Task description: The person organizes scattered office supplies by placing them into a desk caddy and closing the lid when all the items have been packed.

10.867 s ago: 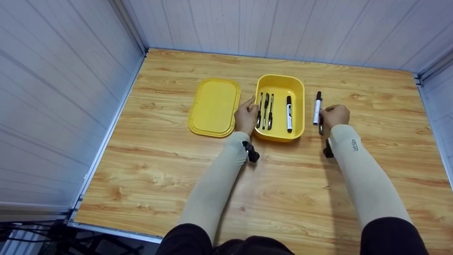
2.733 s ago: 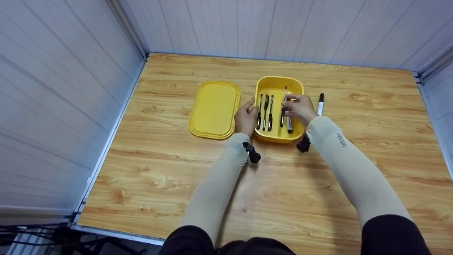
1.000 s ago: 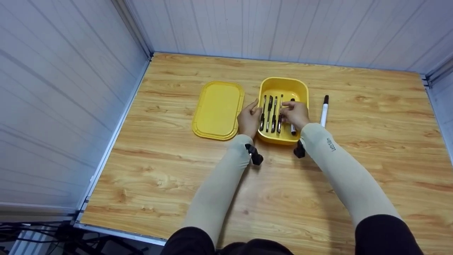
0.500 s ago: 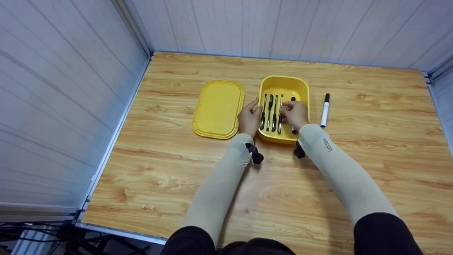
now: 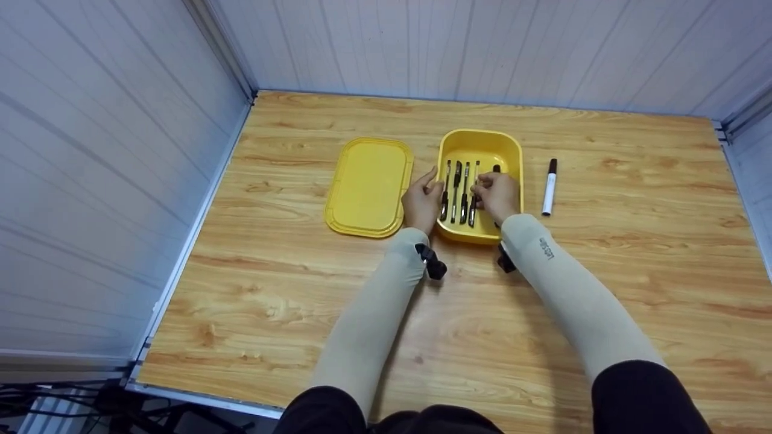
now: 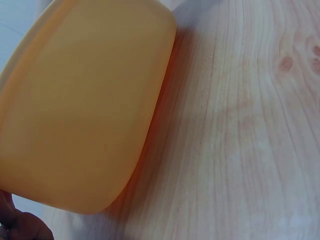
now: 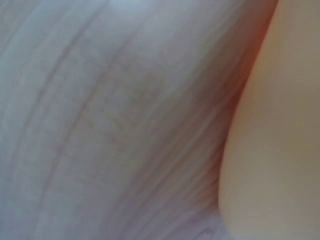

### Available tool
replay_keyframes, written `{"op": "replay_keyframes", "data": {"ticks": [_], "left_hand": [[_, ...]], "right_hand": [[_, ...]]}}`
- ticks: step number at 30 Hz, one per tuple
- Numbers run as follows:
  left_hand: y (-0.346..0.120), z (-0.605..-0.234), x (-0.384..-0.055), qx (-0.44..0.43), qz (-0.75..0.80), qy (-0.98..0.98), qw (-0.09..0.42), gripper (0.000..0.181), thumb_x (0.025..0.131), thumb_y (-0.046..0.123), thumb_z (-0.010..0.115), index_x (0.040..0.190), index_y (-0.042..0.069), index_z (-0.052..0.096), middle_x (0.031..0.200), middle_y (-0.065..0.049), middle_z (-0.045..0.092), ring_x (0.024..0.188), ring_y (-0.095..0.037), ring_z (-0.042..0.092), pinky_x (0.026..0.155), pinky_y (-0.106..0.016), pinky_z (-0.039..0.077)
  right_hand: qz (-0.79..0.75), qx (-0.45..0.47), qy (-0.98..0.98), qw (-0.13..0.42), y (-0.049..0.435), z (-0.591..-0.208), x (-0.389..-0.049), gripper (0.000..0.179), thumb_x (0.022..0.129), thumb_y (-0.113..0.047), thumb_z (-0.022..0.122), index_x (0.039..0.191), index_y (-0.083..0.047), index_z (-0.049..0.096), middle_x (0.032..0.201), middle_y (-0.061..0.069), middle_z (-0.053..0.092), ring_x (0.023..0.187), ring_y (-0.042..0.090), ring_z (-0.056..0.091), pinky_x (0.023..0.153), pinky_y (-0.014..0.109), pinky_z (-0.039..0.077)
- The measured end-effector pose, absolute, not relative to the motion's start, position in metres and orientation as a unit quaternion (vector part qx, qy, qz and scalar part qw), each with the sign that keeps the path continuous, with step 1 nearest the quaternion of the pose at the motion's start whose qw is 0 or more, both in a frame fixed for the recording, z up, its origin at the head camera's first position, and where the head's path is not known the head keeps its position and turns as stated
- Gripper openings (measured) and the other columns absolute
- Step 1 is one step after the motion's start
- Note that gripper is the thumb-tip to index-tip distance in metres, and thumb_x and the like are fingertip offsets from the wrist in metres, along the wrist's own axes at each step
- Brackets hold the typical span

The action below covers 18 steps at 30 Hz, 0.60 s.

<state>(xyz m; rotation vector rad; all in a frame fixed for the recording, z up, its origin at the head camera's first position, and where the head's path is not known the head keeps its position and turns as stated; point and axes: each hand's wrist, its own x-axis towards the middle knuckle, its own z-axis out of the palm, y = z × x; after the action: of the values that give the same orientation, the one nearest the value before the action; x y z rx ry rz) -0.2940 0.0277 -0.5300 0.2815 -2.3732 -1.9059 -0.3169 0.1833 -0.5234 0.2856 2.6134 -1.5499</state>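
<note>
In the head view, a yellow open box [image 5: 511, 144] holds several slim black-and-clear pens side by side. My left hand [image 5: 421, 204] grips the box's left rim, its forearm in a pale sleeve. Over the inside of the box, my right hand [image 5: 499, 196] pinches the rightmost pen [image 5: 472, 214], which lies parallel to the others. A marker [image 5: 496, 169] in the box is mostly hidden under that hand. The left wrist view has the box's outer wall [image 6: 85, 110] and some fingertips [image 6: 27, 227] at the lower left. Only the box wall [image 7: 275, 150] and the tabletop show in the right wrist view.
A yellow lid [image 5: 369, 187] lies flat to the left of the box. On the wooden table [image 5: 422, 337], right of the box, lies a white marker [image 5: 549, 187] with a dark cap. Pale panel walls stand at the back and both sides.
Earlier, my right hand took a pen from beside the marker on the table and brought it left into the box. It has since shifted slightly left. My left hand has stayed at the rim.
</note>
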Motion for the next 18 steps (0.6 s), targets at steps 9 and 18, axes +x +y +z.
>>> {"op": "replay_keyframes", "data": {"ticks": [9, 18], "left_hand": [[0.0263, -0.5325, -0.2935, 0.089, -0.613, -0.784, 0.042, 0.04, 0.088, 0.024, 0.059, 0.127, 0.021, 0.053, 0.052, 0.002, 0.042, 0.04, -0.009, 0.037, 0.039, -0.022, 0.034], [0.0268, -0.5318, -0.2968, 0.088, -0.598, -0.795, 0.054, 0.039, 0.087, 0.024, 0.06, 0.125, 0.021, 0.056, 0.057, 0.002, 0.046, 0.045, -0.009, 0.04, 0.042, -0.022, 0.035]], "right_hand": [[-0.501, 0.085, 0.86, 0.041, 0.1817, -0.5274, -0.3166, 0.033, 0.083, -0.002, 0.062, 0.115, 0.004, 0.058, 0.095, 0.015, 0.061, 0.07, 0.022, 0.062, 0.056, 0.027, 0.051], [-0.486, 0.081, 0.869, 0.037, 0.1816, -0.5269, -0.3181, 0.028, 0.082, -0.003, 0.064, 0.11, 0.003, 0.061, 0.095, 0.013, 0.062, 0.066, 0.022, 0.062, 0.056, 0.027, 0.051]]}}
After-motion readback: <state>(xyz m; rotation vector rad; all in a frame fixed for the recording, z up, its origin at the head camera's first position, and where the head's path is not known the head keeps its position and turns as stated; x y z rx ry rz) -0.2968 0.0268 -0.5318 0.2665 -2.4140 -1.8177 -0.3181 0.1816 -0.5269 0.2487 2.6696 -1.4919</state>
